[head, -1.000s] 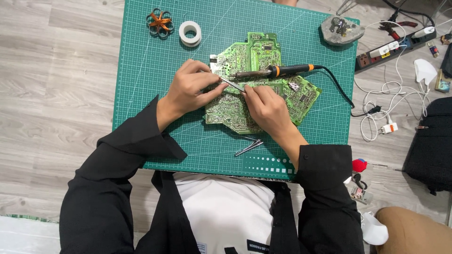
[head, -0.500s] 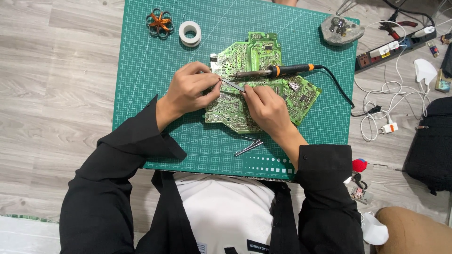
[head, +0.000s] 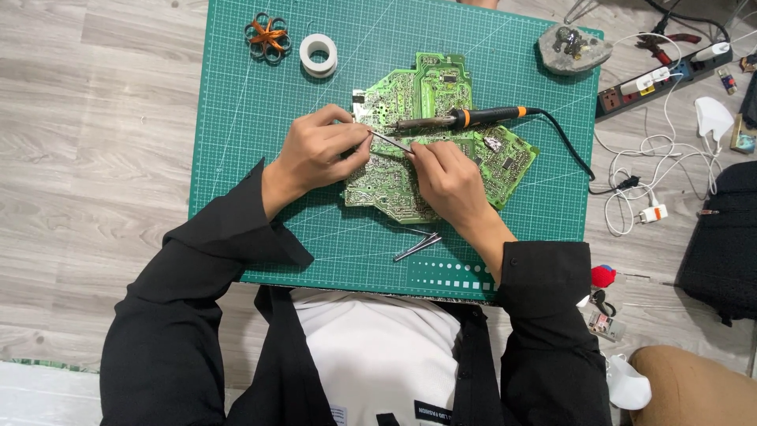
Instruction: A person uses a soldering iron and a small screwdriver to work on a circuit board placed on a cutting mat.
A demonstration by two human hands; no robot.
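Left hand (head: 319, 154) and right hand (head: 441, 177) both pinching thin metal rod (head: 392, 142) over circuit boards (head: 426, 138), mid-mat (head: 260, 158); soldering iron (head: 461, 120) resting on boards.

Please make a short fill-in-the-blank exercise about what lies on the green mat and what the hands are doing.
1. The soldering iron lies on the ____ circuit boards.
2. The left hand and right hand hold thin metal ____ between them.
3. The white tape roll sits beside a coil of ____ wire.

Missing words: green; tweezers; orange
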